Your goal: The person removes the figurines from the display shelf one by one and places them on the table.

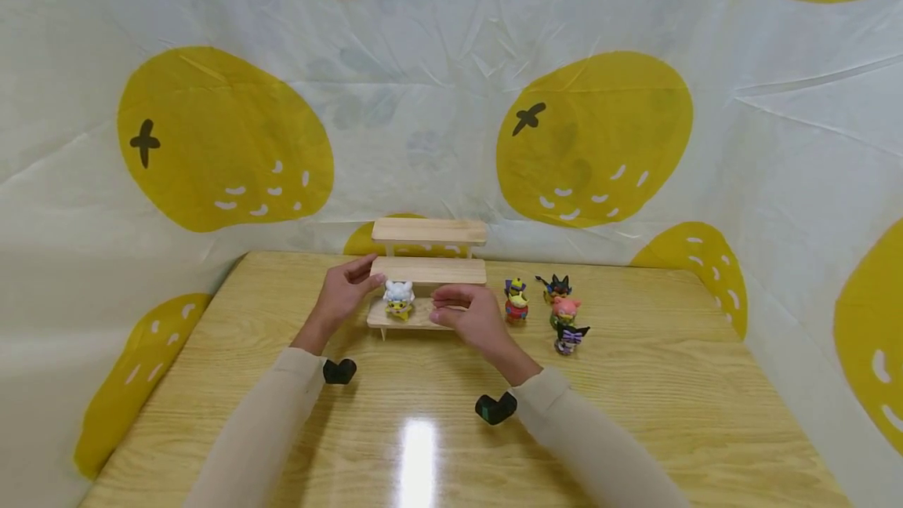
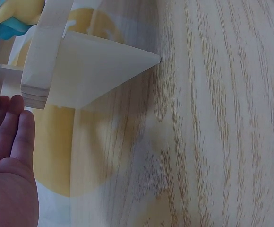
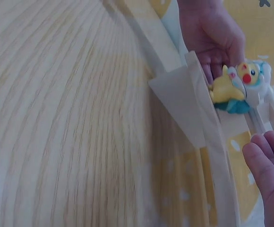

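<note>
A small yellow figurine with a white hood (image 1: 399, 301) stands on the lowest tier of a three-tier wooden display stand (image 1: 428, 270). At the stand's left end is my left hand (image 1: 343, 288). In the left wrist view its fingers (image 2: 15, 130) lie extended, tips close to the wood; whether they touch it is unclear. My right hand (image 1: 476, 318) hovers over the right part of the lowest tier, to the right of the figurine. In the right wrist view its fingers (image 3: 264, 165) are fairly straight, apart from the figurine, with nothing seen in them.
Right of the stand, several figurines stand on the wooden table (image 1: 635, 382): a red and yellow one (image 1: 516, 302), a dark-eared one (image 1: 559, 287), a pink-headed one (image 1: 565, 310) and a black and purple one (image 1: 568, 339). A fruit-print cloth (image 1: 437, 100) hangs behind.
</note>
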Demonstrator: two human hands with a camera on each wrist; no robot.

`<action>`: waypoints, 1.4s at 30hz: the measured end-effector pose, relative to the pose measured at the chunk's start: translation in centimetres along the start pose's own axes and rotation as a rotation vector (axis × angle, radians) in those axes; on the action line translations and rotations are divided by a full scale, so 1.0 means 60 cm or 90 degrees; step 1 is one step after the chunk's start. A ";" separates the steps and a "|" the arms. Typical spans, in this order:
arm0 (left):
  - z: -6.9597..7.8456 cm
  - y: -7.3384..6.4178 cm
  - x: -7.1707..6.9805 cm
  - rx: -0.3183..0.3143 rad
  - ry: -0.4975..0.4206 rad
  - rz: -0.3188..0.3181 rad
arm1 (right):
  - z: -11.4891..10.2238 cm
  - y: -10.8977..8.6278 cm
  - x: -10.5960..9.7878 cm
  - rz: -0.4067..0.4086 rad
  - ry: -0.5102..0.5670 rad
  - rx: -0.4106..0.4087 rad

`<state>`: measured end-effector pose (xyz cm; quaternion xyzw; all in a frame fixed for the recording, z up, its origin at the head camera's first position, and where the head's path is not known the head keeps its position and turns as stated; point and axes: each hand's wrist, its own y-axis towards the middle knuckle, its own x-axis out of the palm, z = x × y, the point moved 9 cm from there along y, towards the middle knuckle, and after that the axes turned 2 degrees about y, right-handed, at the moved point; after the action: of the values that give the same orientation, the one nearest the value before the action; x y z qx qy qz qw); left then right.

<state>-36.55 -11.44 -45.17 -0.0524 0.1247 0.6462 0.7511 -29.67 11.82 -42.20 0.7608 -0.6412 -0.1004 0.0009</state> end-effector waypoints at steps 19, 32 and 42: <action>0.003 0.000 -0.001 0.014 0.007 0.007 | 0.000 0.016 0.048 0.040 -0.004 0.029; 0.002 0.003 -0.002 0.017 0.011 0.002 | 0.002 0.026 0.070 0.076 0.003 0.043; 0.003 0.002 -0.003 0.006 0.017 0.016 | -0.012 0.029 0.079 0.108 -0.076 0.011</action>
<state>-36.69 -11.56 -44.94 -0.0562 0.1385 0.6543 0.7413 -30.51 6.77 -42.01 0.6962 -0.7033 -0.1395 -0.0358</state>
